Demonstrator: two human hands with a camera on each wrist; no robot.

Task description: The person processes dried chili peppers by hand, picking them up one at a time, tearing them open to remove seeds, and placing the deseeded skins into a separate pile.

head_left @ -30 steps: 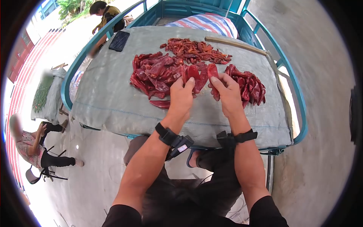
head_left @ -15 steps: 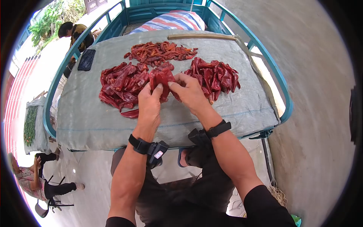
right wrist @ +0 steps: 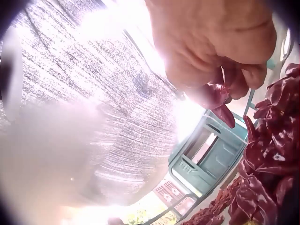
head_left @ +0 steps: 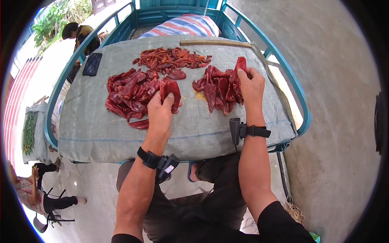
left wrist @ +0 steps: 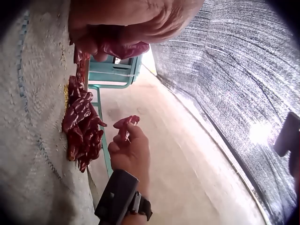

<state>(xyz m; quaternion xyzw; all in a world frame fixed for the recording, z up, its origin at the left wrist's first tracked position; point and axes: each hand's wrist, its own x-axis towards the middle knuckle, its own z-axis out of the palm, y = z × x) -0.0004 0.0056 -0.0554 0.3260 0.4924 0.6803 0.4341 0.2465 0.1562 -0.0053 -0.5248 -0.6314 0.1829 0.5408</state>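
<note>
My left hand (head_left: 161,111) grips several flattened dried red peppers (head_left: 169,89), with the thumb pressed over them. It is at the inner edge of the left pile of dark red peppers (head_left: 129,91). Over on the right, my right hand (head_left: 253,88) pinches a single red pepper (head_left: 241,63) between thumb and fingers, at the outer side of the right pile (head_left: 221,91). The right wrist view shows the tip of that pepper (right wrist: 225,116) poking out below the curled fingers. One loose pepper (head_left: 139,124) lies in front of the left pile.
Smaller orange-red dried peppers (head_left: 170,57) form a pile behind. Yellow seeds (head_left: 199,95) are scattered beside the right pile. A phone (head_left: 92,64), a wooden strip (head_left: 215,42) and blue-green rails (head_left: 298,95) border the grey cloth (head_left: 121,146). Two people are off to the left.
The hands met at the left hand's peppers half a second ago. Now my right hand has moved away to the right with one pepper, while the left stays with the others.
</note>
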